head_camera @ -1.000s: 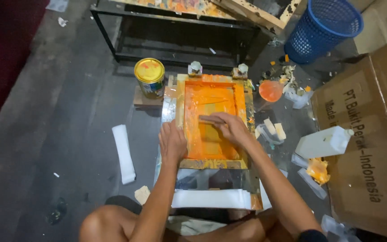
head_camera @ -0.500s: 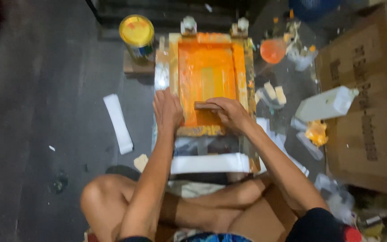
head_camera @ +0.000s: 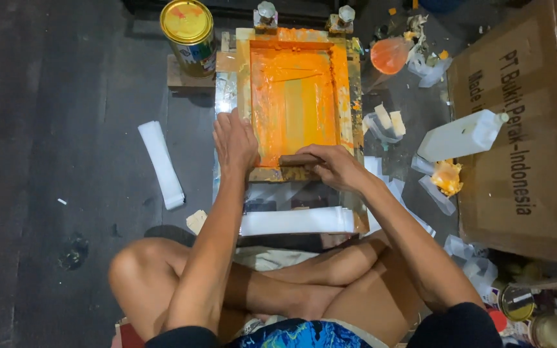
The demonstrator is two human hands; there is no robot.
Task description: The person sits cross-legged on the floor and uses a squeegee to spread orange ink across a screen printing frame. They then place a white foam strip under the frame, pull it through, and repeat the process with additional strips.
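Flat and spread, the left hand (head_camera: 234, 143) presses on the left rail of the screen frame (head_camera: 291, 96), its grip open with nothing held; the right hand (head_camera: 330, 164) has its grip closed on the squeegee (head_camera: 299, 160), which lies across the near end of the frame's orange-inked mesh. The frame sits on the dark floor (head_camera: 66, 129) in front of the person's crossed legs, with two clamps at its far end.

Judging from where the squeegee sits, the stroke looks to be at its near end: the mesh beyond it shows a scraped, paler band, and ink is piled toward the edges. Lifting the frame and taking out whatever lies under it appears still undone.

Well left of the frame lies a white folded strip (head_camera: 160, 164). At the frame's far-left corner a round tin (head_camera: 188, 29) with a yellow lid stands on a wooden block. Just near of the frame lies a white rolled sheet (head_camera: 291, 220). Right of the frame, an orange-filled plastic bag (head_camera: 389, 55), then a white plastic jug (head_camera: 462, 134) on its side, leaning on a large brown cardboard box (head_camera: 530, 129) with dark print along its flank. Near of the box, small lidded cans (head_camera: 517, 303).
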